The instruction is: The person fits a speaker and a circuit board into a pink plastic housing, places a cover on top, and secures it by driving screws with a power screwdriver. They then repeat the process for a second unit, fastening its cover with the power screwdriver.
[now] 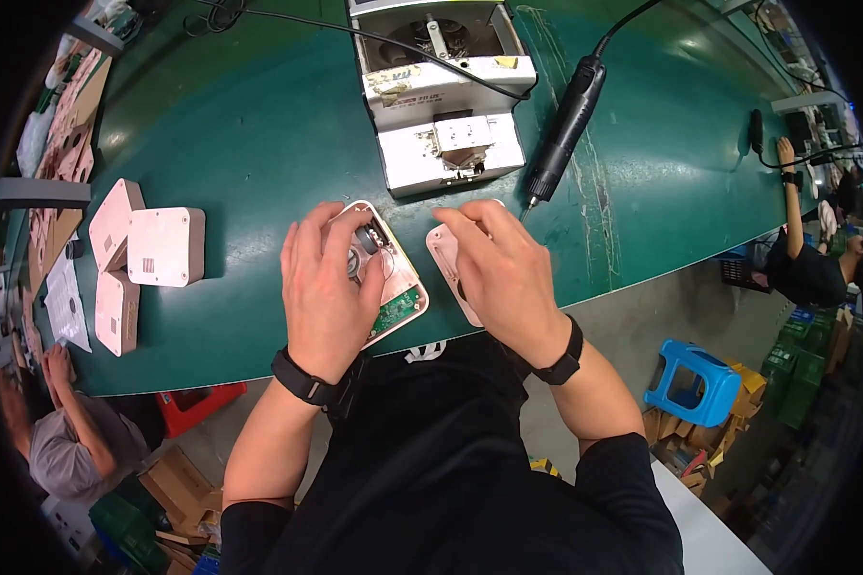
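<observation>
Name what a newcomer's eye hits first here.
Probably the white machine at the top centre of the green table, with a black electric screwdriver to its right. Below, the left hand is on an open pink case showing a green circuit board; the right hand is on another pink shell.

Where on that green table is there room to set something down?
Bare table shows between the pink cases and the white machine, and right of the black screwdriver. It's crowded where the left hand and right hand partly cover pink shells.
</observation>
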The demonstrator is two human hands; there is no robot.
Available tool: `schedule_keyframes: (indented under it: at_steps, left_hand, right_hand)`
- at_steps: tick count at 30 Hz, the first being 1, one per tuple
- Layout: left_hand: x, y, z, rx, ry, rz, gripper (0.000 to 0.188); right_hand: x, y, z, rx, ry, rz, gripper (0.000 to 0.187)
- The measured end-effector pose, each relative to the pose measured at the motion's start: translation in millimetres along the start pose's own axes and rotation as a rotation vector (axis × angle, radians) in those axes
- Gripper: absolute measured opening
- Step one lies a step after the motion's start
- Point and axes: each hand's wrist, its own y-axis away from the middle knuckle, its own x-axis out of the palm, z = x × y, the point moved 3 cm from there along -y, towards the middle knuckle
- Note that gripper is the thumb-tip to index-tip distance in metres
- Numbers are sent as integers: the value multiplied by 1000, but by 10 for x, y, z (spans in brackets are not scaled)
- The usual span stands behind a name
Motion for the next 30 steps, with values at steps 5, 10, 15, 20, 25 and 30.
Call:
schedule_keyframes:
  at_steps: [5,10,15,20,25,30]
  left_hand:
    - [10,28,72,21,61,-3,35]
    - [57,28,106,-30,112,-43,23]
    - [70,18,97,-63,99,-71,19]
    - [87,25,159,-24,89,-72,20]
    - [61,35,218,37,130,-62,24]
    - [-1,59,218,49,167,-53,27]
  right_hand:
    - [-164,250,-95,99,1,-53,31]
    - [-273,619,-161,259,64,-74,32]
    - [-359,802,-149,293,226,-89,32]
    - [-338,863,-194,363,329,-29,34]
    - [-278,861,-271,437,310,-75,27]
    - [-244,879,-329,536,229,-73,19]
